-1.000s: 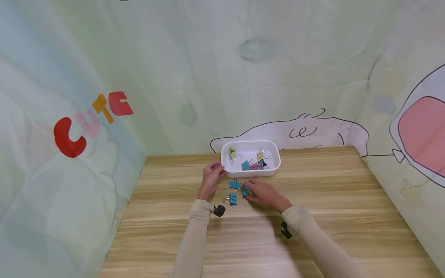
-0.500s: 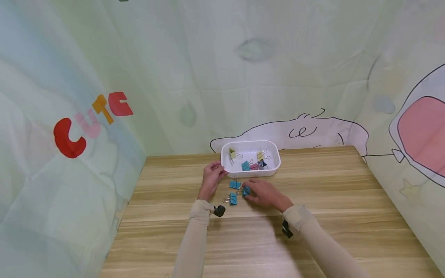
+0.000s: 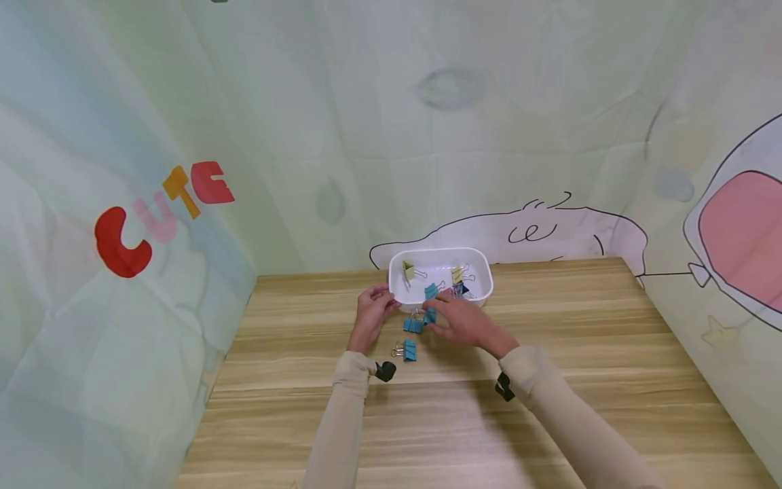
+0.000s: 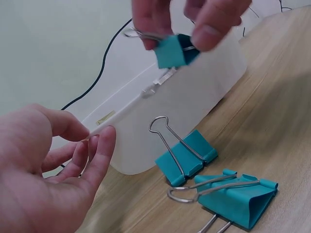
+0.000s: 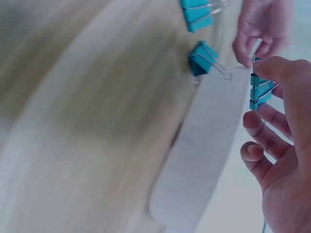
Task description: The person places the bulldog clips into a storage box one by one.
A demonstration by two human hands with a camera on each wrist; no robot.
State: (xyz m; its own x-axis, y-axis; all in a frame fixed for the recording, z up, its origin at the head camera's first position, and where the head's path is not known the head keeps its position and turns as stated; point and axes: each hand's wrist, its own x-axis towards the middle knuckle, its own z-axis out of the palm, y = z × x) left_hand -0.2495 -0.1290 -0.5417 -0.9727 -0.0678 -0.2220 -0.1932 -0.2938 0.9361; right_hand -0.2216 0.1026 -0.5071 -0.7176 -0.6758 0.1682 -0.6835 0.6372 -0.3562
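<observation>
My right hand (image 3: 466, 322) pinches a blue binder clip (image 4: 171, 51) between thumb and fingers, lifted off the table beside the front wall of a white box (image 3: 441, 307). The left hand (image 3: 371, 318) grips the box's front left corner, thumb and fingertips on the rim, as the left wrist view shows. Two more blue binder clips lie on the wood: one clip (image 4: 187, 156) right by the box with a wire handle raised, another clip (image 4: 238, 200) nearer me. Inside the box are a teal clip (image 3: 432, 291), two yellow clips (image 3: 459, 274), and pink and dark ones partly hidden by my right hand.
The wooden table (image 3: 293, 421) extends in front and to both sides. A printed curtain (image 3: 318, 136) stands right behind the box and along both sides of the table.
My right hand has raised the blue binder clip from the table and moved it forward to the box's front edge. The left hand has stayed on the box corner.
</observation>
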